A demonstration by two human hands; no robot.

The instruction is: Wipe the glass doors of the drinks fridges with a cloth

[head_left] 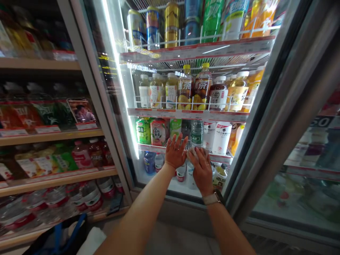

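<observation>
My left hand (176,152) reaches into the lit drinks cooler, its fingers stretched and spread in front of a shelf edge. Nothing shows in it. Beside it, my right hand (202,171), with a watch at the wrist, presses a pale, crumpled cloth (190,153) against the front of the same price-strip shelf edge (217,158). The fingers partly hide the cloth. Just behind it stands a clear bottle with a green label (197,134). White cartons (222,138) are to its right, and a red-labelled bottle (158,132) is left of my left hand.
Upper cooler shelves hold tea bottles (203,86) and cans (172,23) behind wire rails. Small bottles (181,174) stand on the cooler floor. A door frame (265,106) runs along the right. Wooden shelves (53,136) with drinks line the left, above a dark bag with blue straps (57,237).
</observation>
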